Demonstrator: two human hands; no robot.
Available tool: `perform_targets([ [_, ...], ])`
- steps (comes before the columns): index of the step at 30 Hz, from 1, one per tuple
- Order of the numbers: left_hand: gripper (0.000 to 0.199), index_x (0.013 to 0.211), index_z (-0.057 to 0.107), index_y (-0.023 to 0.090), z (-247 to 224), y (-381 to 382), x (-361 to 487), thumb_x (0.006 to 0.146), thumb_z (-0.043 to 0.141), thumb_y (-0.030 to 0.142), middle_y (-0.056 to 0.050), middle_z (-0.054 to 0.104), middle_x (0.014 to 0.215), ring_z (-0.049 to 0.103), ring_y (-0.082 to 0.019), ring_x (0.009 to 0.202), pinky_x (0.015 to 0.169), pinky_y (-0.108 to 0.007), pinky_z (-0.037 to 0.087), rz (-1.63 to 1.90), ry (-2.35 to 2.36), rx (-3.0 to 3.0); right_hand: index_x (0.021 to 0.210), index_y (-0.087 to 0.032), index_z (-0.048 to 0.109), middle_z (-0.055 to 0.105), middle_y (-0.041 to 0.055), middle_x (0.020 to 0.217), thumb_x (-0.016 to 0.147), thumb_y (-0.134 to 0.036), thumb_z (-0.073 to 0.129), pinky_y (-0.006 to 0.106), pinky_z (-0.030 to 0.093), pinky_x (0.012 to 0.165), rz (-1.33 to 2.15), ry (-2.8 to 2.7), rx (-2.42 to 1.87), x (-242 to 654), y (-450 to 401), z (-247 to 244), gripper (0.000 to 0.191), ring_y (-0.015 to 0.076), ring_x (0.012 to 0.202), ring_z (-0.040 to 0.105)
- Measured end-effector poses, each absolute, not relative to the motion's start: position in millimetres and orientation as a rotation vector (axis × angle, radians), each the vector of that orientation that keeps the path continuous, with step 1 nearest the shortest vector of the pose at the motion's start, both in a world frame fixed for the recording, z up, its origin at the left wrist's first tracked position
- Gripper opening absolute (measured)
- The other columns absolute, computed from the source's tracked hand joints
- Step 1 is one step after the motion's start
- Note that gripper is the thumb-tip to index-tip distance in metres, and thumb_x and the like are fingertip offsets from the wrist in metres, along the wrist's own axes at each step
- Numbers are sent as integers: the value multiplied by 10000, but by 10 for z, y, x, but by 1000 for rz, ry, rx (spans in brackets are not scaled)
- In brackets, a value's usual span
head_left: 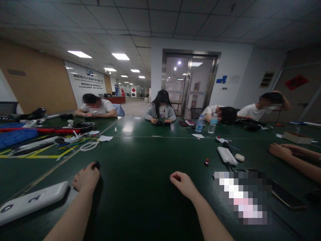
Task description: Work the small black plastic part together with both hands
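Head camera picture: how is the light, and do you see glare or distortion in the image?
In the head view, the wide lens bends the ceiling panels and stretches the picture's edges; the ceiling lights leave a pale glare on the green workbench farther ahead; the corners fall dark; a pixelated patch hides something at lower right.

left hand (86, 177), right hand (183, 184), green workbench (140, 160)
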State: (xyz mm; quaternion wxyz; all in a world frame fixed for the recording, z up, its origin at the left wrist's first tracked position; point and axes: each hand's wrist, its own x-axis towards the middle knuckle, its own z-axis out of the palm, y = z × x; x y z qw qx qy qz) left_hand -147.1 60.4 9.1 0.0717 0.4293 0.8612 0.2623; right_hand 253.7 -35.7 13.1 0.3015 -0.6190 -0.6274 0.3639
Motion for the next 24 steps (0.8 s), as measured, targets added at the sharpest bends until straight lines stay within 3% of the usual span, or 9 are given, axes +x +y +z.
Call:
perform_targets([
  [3,444,1218,581,283,118,578,-1430,834,380,378,-172,485,1294,429,-390,1178,883,-527,357,748,2665,1240,984,-218,640,640,19,981,827,-332,532,312,461,800,952,-1677,-1626,2540,-350,123,222,172,899,597],
  [10,451,1247,532,290,126,549,-1363,848,349,391,-149,504,1269,460,-349,1161,900,-490,361,688,2718,1290,982,-226,642,643,17,978,823,-347,533,314,462,794,959,-1664,-1630,2539,-333,92,228,179,900,598],
  [13,515,1297,471,200,121,546,-1352,841,350,405,-191,509,1253,474,-354,1144,892,-488,370,722,2751,1272,975,-226,647,645,17,960,822,-349,535,318,461,793,942,-1665,-1630,2536,-331,85,226,183,892,601],
  [16,546,1240,513,95,140,543,-1355,825,358,414,-234,512,1227,474,-363,1138,894,-479,375,692,2738,1248,976,-223,650,647,19,967,823,-340,536,322,463,795,945,-1662,-1633,2527,-346,113,224,186,897,603],
  [24,552,1218,562,142,158,561,-1401,787,395,444,-216,517,1227,463,-385,1145,873,-501,384,643,2686,1276,985,-218,644,643,20,985,833,-322,530,317,471,794,948,-1664,-1635,2518,-375,153,217,177,901,603],
])
